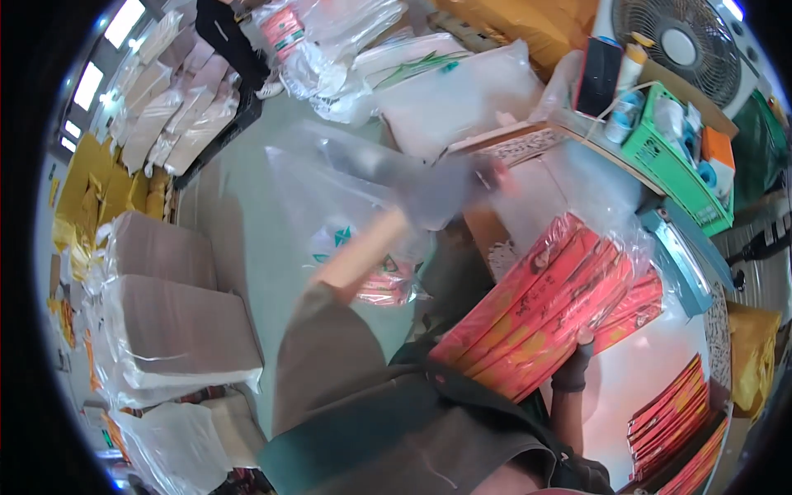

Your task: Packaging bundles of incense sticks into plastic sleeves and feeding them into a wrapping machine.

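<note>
Dark garment (375,417), worn: lying below the fingers of both hands. Right hand (572,363), dark-gloved: gripping the edge of a bundle of red printed packets (520,309), thumb showing; the plastic-wrapped bundle is extending left of and beyond these fingers. Red packet stack (670,417): lying right of them. Left hand (454,190), blurred: reaching past the bundle; finger closure, cannot tell. Green plastic basket (681,161): standing beyond the right fingers. Electric fan (678,48): standing farther beyond them.

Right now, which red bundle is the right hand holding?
The big bundle in clear plastic: the right hand holds its edge, while the lower-right stack lies untouched.
</note>
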`<state>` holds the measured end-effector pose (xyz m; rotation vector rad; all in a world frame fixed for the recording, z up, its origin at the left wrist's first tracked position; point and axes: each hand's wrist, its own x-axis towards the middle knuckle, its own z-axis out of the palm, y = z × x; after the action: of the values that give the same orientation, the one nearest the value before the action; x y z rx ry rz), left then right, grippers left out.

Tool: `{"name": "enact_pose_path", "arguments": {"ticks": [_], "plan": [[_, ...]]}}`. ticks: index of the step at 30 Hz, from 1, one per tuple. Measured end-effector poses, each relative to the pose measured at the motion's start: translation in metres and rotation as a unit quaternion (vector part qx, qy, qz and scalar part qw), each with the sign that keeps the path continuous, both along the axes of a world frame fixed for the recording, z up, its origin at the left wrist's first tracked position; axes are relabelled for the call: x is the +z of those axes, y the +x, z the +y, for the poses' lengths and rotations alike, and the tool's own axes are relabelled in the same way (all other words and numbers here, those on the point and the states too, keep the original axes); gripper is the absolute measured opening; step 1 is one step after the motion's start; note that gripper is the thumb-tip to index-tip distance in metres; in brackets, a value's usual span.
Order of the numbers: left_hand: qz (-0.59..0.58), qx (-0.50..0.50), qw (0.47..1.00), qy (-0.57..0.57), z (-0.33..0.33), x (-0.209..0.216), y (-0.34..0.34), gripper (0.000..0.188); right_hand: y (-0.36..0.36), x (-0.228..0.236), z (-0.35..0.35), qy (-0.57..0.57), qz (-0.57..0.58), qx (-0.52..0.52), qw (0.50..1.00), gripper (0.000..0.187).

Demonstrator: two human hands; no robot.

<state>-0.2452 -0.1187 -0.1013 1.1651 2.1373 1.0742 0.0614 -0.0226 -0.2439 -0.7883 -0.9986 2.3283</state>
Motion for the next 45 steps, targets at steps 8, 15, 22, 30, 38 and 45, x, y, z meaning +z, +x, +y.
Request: {"name": "enact_pose_path", "arguments": {"ticks": [8,15,22,30,38,45], "plan": [[0.469,0.25,0.791,-0.302,-0.201,0.018,-0.177,0.02,-0.17,0.085,0.039,0.082,0.141,0.056,0.985,0.065],[0.214,0.172,0.953,-0.128,-0.235,0.0,-0.177,0.05,-0.35,0.135,-0.006,0.167,0.217,0.107,0.956,0.055],[-0.205,0.224,0.948,0.093,-0.254,-0.01,-0.186,0.051,-0.382,-0.009,-0.135,0.631,0.051,0.332,0.7,0.033],[-0.275,0.254,0.813,0.446,-0.279,0.007,-0.133,0.066,-0.376,-0.044,-0.18,0.609,0.003,0.529,0.591,0.034],[-0.228,0.302,0.824,0.422,-0.303,-0.005,-0.151,0.067,-0.353,0.059,-0.149,0.588,-0.061,0.498,0.635,0.038],[-0.138,0.338,0.858,0.36,-0.252,0.004,-0.148,0.061,-0.231,0.112,-0.043,0.438,0.044,0.387,0.81,0.045]]}}
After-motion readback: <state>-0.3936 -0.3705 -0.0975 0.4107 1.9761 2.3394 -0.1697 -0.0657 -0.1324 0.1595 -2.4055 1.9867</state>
